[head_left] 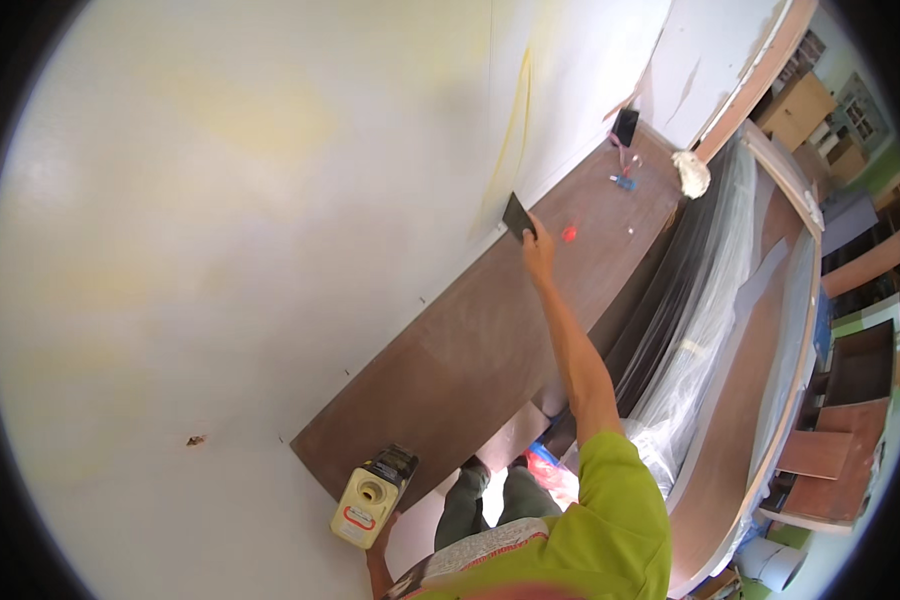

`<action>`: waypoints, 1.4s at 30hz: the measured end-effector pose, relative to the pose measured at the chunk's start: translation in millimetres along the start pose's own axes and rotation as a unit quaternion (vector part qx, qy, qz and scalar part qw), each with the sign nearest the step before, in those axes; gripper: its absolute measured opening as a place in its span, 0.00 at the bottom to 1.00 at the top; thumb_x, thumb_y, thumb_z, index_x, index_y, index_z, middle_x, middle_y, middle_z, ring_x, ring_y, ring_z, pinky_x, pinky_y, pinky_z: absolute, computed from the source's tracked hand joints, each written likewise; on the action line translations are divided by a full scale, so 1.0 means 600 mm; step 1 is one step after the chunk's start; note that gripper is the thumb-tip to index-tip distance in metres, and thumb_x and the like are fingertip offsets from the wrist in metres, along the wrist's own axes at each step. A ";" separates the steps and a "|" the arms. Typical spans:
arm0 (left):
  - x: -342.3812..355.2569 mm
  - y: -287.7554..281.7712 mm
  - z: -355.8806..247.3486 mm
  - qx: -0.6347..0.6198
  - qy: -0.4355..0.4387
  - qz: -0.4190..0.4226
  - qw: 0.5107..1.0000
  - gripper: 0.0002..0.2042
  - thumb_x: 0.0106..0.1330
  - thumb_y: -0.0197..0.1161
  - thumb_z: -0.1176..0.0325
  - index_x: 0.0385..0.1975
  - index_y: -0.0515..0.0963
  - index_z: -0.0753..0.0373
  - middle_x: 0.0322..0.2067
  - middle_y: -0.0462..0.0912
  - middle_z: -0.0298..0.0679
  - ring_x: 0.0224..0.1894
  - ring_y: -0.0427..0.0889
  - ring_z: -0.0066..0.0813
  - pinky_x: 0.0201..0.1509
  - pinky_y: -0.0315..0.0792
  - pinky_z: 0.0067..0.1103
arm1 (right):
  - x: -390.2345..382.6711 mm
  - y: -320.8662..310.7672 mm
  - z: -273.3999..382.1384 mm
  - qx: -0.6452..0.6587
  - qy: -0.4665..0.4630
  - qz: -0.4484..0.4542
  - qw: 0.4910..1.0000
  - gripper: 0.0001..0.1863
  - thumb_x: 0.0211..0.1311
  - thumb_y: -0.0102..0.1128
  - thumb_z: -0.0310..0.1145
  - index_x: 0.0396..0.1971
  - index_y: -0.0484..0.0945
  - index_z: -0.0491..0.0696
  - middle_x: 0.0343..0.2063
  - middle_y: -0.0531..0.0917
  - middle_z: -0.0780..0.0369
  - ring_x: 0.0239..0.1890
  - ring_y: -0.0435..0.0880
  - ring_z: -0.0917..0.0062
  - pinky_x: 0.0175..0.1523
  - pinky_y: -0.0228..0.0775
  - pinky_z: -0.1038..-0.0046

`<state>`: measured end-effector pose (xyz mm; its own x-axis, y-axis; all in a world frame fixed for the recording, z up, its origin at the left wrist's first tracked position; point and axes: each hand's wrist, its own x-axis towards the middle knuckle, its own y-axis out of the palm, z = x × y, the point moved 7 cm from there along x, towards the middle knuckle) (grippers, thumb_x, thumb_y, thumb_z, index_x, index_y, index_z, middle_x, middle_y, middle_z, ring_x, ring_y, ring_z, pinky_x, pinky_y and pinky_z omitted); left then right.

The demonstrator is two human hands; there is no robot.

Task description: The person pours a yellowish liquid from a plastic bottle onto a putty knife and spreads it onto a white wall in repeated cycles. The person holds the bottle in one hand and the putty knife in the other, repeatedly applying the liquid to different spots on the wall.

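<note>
My right hand [537, 250], arm stretched out, grips a dark flat spreader [517, 214] against or close to the lower part of a white wall panel [270, 240]. Yellow streaks [523, 110] run down the panel just beyond the spreader, and paler yellow patches mark it elsewhere. Low at the left, my left hand [382, 535] holds a cream and dark rectangular can [355, 512] with a round opening in its top. Most of that hand's fingers are hidden by the can. Between the hands a long brown board [440, 350] runs along the foot of the panel.
On the board's far end lie a red piece [570, 234], a small blue item [623, 183] and a black object [626, 125]. A whitish wad [691, 174] sits at its corner. Plastic-wrapped material [705, 300] and a curved wooden frame [805, 340] stand at my right.
</note>
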<state>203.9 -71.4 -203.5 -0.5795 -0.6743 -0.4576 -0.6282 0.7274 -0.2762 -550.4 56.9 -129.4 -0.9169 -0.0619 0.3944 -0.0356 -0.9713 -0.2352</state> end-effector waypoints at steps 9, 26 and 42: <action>0.004 -0.007 0.020 -0.038 0.036 -0.032 0.998 0.39 0.50 0.79 0.77 0.66 0.70 0.61 0.62 0.78 0.39 0.64 0.75 0.35 0.70 0.69 0.31 | 0.181 -0.023 0.131 0.278 0.277 0.002 0.920 0.10 0.62 0.58 0.28 0.36 0.81 0.35 0.28 0.81 0.58 0.30 0.83 0.73 0.33 0.82 0.68; 0.042 -0.011 0.095 -0.051 0.083 -0.038 0.995 0.43 0.49 0.84 0.70 0.68 0.68 0.62 0.64 0.76 0.40 0.65 0.74 0.35 0.70 0.68 0.32 | 0.282 -0.145 0.681 -0.100 -0.245 -0.050 0.963 0.18 0.67 0.57 0.34 0.54 0.84 0.48 0.41 0.88 0.52 0.36 0.85 0.70 0.45 0.78 0.66; 0.003 -0.001 0.018 -0.054 0.014 -0.017 0.998 0.34 0.57 0.79 0.74 0.65 0.72 0.63 0.62 0.78 0.38 0.64 0.76 0.32 0.70 0.68 0.30 | 0.013 -0.002 0.276 -0.102 -0.238 -0.037 0.965 0.28 0.63 0.50 0.12 0.58 0.83 0.53 0.60 0.82 0.56 0.61 0.78 0.60 0.65 0.70 0.64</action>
<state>208.8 -71.6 -213.5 -0.5692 -0.7033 -0.4258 -0.6994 0.6865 -0.1989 -491.9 19.2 21.1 -0.6233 -0.1403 0.7693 -0.2162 -0.9145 -0.3420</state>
